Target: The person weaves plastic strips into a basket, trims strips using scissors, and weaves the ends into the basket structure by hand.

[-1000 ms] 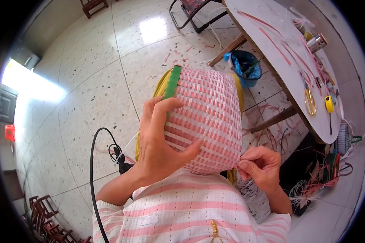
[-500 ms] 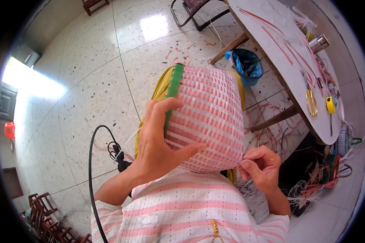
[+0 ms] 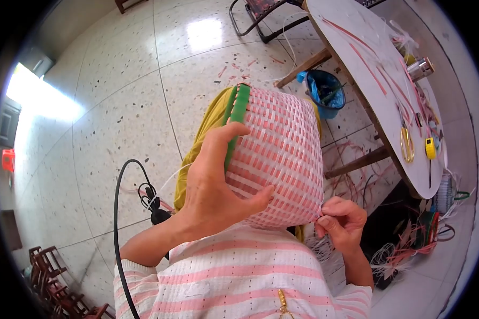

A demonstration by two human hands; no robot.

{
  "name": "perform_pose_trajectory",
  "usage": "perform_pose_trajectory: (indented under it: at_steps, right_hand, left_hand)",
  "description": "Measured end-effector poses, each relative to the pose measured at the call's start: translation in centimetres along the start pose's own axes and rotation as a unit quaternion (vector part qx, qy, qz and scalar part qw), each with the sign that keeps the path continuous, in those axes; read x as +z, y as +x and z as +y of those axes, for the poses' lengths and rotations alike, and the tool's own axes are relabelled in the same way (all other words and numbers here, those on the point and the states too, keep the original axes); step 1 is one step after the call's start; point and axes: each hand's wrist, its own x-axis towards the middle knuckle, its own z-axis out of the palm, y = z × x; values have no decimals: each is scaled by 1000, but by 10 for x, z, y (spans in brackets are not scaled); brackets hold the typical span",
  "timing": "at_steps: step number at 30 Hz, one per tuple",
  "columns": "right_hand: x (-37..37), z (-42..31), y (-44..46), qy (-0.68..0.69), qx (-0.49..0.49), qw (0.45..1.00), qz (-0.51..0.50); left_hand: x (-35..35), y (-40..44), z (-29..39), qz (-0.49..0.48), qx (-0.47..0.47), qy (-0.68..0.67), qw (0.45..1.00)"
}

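A pink-and-white woven plastic basket [image 3: 282, 154] lies on its side against my body, its green-banded rim [image 3: 240, 104] facing left. My left hand [image 3: 210, 183] grips it at the rim, index finger over the green band and thumb stretched along the woven wall; its other fingers are mostly hidden. At the basket's lower right corner, my right hand [image 3: 343, 219] pinches with thumb and forefinger. Whatever is between those fingertips is too small to make out. Yellow cloth [image 3: 207, 138] shows behind and beneath the basket.
To the right stands a table [image 3: 351, 80] with gold-handled scissors [image 3: 406, 143], a yellow tape measure [image 3: 430, 149] and red strips. Below it are a blue-lined bin [image 3: 326, 93] and scattered strips. A black cable [image 3: 117, 212] loops at left. Small wooden stools [image 3: 56, 284] stand lower left.
The view has shifted slightly, and the basket's rim sits a little further right. My left fingers have bent more over the rim. My right hand keeps its pinch at the same corner.
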Motion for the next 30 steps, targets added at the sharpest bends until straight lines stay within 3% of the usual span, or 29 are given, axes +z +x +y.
perform_pose_trajectory:
  at_steps: [8,10,11,12,13,14,16,18,20,26,30]
  right_hand:
    - [-5,-19,6,-34,61,998,-4]
    - [-10,-35,15,-248,15,966,-70]
    - [-7,-44,20,-252,16,965,-69]
    - [-2,-52,24,-289,2,954,-79]
    - [2,-57,29,-325,-12,942,-88]
    - [4,-58,34,-329,-9,940,-87]
    - [7,-59,45,-383,-47,912,-137]
    - [8,-58,54,-386,-43,909,-150]
    - [10,-56,60,-389,-38,905,-165]
    - [15,-52,68,-391,-42,901,-183]
    - [14,-51,75,-396,-33,898,-191]
  left_hand:
    - [3,-6,0,-13,9,36,999]
    - [4,-7,2,-7,11,-56,998]
    - [5,-7,2,-6,12,-60,998]
    - [6,-7,3,-10,-65,-233,970]
    - [8,-7,3,-14,-141,-397,907]
    - [5,-3,3,-16,-141,-401,905]
    - [-6,6,-1,-133,-211,-422,871]
    - [-5,4,-12,-130,-184,-401,888]
    - [-9,11,-19,-293,-203,-357,863]
    - [-5,25,-29,-369,-151,-405,823]
    - [0,28,-31,-379,-177,-441,794]
